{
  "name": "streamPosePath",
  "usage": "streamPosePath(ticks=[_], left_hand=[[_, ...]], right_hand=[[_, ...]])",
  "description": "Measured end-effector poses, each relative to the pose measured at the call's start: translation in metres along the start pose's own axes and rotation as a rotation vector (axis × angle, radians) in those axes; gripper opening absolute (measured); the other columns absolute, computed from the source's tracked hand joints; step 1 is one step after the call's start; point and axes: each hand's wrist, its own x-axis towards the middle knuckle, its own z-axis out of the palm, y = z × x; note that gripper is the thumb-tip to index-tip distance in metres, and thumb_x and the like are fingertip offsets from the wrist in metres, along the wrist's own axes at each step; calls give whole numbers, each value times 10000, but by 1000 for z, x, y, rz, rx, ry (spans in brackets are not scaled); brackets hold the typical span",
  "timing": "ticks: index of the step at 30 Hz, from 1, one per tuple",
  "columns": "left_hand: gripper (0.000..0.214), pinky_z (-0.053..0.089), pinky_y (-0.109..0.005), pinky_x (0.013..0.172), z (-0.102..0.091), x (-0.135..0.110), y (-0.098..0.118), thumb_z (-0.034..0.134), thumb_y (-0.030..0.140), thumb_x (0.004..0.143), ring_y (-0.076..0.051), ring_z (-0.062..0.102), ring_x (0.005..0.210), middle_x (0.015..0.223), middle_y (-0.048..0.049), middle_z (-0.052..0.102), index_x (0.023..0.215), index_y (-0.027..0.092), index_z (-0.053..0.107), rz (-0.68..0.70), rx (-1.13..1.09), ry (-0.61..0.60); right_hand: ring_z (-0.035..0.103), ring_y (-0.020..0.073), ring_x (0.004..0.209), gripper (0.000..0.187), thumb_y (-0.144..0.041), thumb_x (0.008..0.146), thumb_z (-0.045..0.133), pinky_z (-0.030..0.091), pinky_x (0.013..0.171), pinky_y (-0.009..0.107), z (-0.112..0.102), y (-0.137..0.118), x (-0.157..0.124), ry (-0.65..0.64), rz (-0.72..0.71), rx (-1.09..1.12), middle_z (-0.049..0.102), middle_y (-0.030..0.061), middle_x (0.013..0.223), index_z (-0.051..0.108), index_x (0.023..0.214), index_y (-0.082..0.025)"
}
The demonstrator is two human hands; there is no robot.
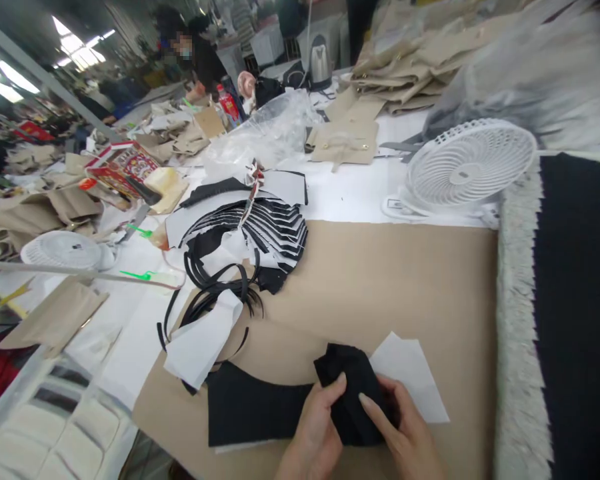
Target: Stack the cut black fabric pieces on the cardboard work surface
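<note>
Both hands grip a bunched black fabric piece [353, 380] low in the head view. My left hand [317, 427] pinches its left side with the thumb on top. On its right side, my right hand [400, 427] has the thumb laid over the cloth and its fingers curled behind. A flat black panel [255, 407] with a pale layer under its lower edge lies to the left and reaches my left hand. Partly behind my right hand is a white sheet [410, 373]. All of this is over a brown board [380, 287].
Beyond are a fanned stack of black and white pieces [275, 230], loose black strips [215, 293] and a white piece [205, 340]. A white fan [470, 167] stands at the back right. Stacked cloth [523, 320] borders the right side. A co-worker [195, 60] is at the far left.
</note>
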Motion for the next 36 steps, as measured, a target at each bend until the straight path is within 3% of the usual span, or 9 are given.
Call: streamPosePath(ticks=[6,16,27,33,36], left_hand=[[427,428,-391,1013,-3,1,-1,787,293,703,-290,631,1094,1095,-140,712,1084,122,697,-15,13,8],[444,425,-406,1032,0,0,1,761,297,735,-298,625,1114,1154,-155,692,1131,112,682,-47,31,-6],[518,437,-414,1030,7,-6,-2,781,314,707,-290,620,1126,1135,-160,697,1158,90,656,6,61,34],[510,438,-392,1025,25,-22,-8,712,389,773,-276,594,1160,1172,-152,679,1186,102,633,138,239,29],[538,474,-387,985,35,-33,-15,608,487,840,-268,558,1207,1318,-132,595,1266,160,586,178,436,-54]], right_hand=[[561,245,1075,438,-576,840,555,432,961,408,4,-14,-5,38,14,17,617,53,1163,540,1122,-242],[526,229,1119,425,-548,904,472,379,1000,385,1,-16,-7,34,-4,8,589,60,1222,533,1180,-231],[521,228,1147,455,-541,926,401,381,1025,392,-4,-16,-8,31,-43,-45,591,80,1231,550,1204,-212],[506,239,1192,474,-535,911,420,385,1050,420,-11,-35,-18,127,-140,-222,553,94,1281,540,1245,-220],[507,248,1224,532,-575,891,434,396,1057,399,-23,-41,-21,150,-82,-156,571,88,1306,552,1268,-219]])
